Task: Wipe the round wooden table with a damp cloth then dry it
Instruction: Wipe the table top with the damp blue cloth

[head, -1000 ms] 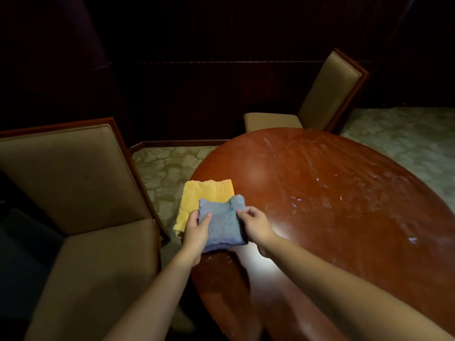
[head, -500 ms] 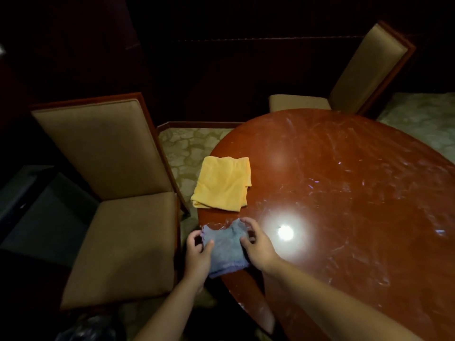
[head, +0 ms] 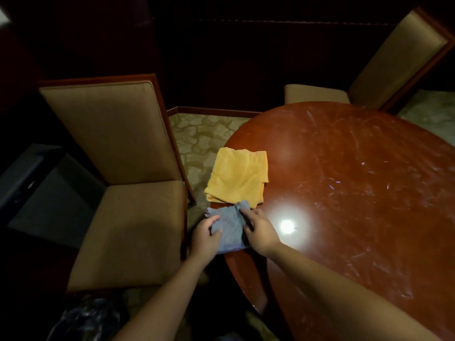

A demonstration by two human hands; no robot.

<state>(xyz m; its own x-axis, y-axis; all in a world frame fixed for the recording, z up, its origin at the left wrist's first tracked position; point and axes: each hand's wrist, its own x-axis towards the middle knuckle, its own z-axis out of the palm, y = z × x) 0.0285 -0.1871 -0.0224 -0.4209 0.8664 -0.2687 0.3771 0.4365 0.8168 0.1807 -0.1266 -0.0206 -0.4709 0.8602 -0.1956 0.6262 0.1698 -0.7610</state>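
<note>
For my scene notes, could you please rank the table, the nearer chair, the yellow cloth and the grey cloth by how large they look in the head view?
1. Table
2. Nearer chair
3. Yellow cloth
4. Grey cloth, partly covered by both hands, so some is hidden.

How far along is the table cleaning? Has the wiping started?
The table shows streaks and smears all over, but whether those are dirt or wipe marks is unclear. Right now the left hand and right hand both grip the blue cloth at the table's near edge. The yellow cloth lies folded, so drying looks not yet begun.
</note>
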